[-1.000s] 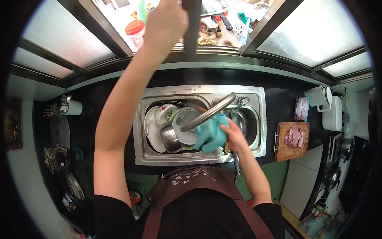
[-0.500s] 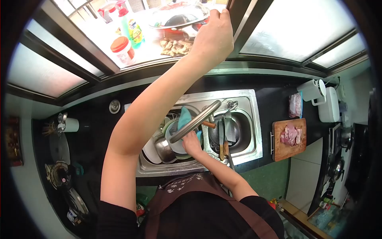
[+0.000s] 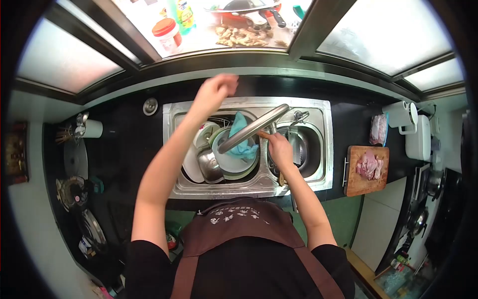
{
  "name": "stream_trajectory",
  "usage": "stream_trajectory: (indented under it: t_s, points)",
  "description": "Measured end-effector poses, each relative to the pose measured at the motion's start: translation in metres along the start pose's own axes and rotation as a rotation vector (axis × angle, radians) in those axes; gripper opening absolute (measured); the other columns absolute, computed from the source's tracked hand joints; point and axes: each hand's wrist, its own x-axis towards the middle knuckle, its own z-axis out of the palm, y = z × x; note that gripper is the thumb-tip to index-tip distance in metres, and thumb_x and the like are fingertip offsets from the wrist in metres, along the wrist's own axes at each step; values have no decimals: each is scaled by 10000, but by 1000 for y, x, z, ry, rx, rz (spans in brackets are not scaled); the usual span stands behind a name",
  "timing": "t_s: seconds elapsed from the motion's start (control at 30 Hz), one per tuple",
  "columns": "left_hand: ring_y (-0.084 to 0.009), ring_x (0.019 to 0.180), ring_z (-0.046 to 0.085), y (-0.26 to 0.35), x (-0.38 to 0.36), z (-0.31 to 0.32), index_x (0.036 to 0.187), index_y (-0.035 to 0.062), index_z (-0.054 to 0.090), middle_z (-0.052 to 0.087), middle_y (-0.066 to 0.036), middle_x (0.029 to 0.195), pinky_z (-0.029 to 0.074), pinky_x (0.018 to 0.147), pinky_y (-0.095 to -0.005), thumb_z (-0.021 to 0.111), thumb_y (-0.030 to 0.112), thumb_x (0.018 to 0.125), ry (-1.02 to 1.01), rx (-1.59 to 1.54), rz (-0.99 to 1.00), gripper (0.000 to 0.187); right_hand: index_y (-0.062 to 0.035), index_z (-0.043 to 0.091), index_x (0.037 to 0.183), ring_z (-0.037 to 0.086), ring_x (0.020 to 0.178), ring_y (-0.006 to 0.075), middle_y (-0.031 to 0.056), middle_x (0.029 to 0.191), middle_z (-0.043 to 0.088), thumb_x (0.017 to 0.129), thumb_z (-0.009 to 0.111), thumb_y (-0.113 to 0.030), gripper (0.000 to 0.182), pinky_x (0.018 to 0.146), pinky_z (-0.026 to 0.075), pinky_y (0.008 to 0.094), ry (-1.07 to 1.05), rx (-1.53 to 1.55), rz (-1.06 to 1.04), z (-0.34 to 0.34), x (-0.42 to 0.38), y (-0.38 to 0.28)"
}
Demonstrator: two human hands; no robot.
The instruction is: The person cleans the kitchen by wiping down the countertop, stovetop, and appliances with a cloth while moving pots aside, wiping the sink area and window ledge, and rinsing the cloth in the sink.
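Observation:
My left hand (image 3: 219, 90) is raised over the counter strip behind the left basin, near no object; its fingers are smeared by motion. Over the divider between the basins, my right hand (image 3: 280, 149) is closed at the end of a brown wooden handle (image 3: 263, 134), its fingertips partly hidden. The steel faucet (image 3: 254, 129) crosses above the left basin. Under it, a blue cloth (image 3: 244, 148) lies in a white bowl (image 3: 226, 160), beside a metal pot (image 3: 210, 165) and plates. My right hand and forearm partly cover the right basin (image 3: 314, 162).
Raw meat (image 3: 369, 166) lies on a wooden board (image 3: 352, 185) to the right, with a bagged pack (image 3: 379, 129) behind it. A sink strainer (image 3: 150, 106) and a utensil holder (image 3: 93, 129) are left. Ginger (image 3: 241, 36) and a red-lidded jar (image 3: 167, 36) stand beyond the window frame.
My left hand has come back from the window opening toward the sink. My right hand has left the blue cloth and moved right to the wooden handle. The view has shifted.

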Motion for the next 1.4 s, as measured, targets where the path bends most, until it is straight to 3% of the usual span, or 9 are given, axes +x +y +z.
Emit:
stream_trajectory:
  t_s: [0.07,0.2,0.33,0.57,0.67,0.83,1.23,1.33,1.4]
  points:
    - [-152,902,656,-66,-46,0,1143,11,639,686,-84,1025,526,782,-296,430,-21,832,63,-100,-283,376,-115,693,972,627,866,304,81,934,638,794,638,-70,191,738,529,420,-7,95,-179,29,2,-2]
    - [-212,848,662,-170,-121,41,1133,61,647,682,-117,1014,529,741,-329,508,-8,833,200,-104,-315,338,-126,617,1170,572,1011,330,149,1059,600,761,703,-115,418,784,530,426,-205,-67,-330,64,2,-44]
    - [-397,893,628,-144,-190,77,1091,59,632,615,-188,1063,509,799,-466,543,22,824,195,520,-217,284,-100,561,1275,596,942,361,201,951,583,742,691,-83,549,768,525,443,-276,-236,-149,115,-1,-37]
    - [-350,967,603,-124,-288,122,1035,46,639,581,-137,1044,507,815,-449,573,-18,770,-3,550,-40,280,-71,628,1151,620,960,413,223,1060,622,795,685,-143,367,835,494,477,-187,221,259,62,0,-38]
    - [-347,982,593,-141,-285,122,1040,37,635,577,-146,1046,501,829,-446,573,-31,756,-77,581,-52,298,-64,633,1152,622,955,422,235,1023,654,814,656,-150,349,854,487,461,-176,440,351,51,-8,-35]
    - [-384,943,619,-145,-167,85,1060,38,581,591,-209,1065,518,771,-451,518,43,840,263,761,-39,229,15,607,1142,582,790,141,81,919,656,844,662,-183,362,686,478,295,-215,756,475,-1,-15,-57]
    - [-390,882,684,-264,-79,85,970,48,658,684,-236,840,548,759,-463,520,207,853,-110,910,-363,241,-56,558,1167,560,776,60,-4,942,625,909,648,-186,303,576,410,212,-239,1249,778,-52,-53,-60]
    - [-398,910,676,-258,-79,88,967,46,674,684,-236,894,537,791,-475,524,209,856,-48,819,-417,248,-58,561,1160,562,787,56,-3,964,629,907,651,-187,298,574,405,206,-264,1220,817,-41,-53,-48]
    - [-428,982,646,-240,-86,84,1060,54,663,539,-284,1216,520,857,-477,523,218,862,-110,813,-424,292,-60,549,1191,567,807,64,-5,987,630,898,661,-197,342,593,416,217,-287,1239,840,-34,-50,-41]
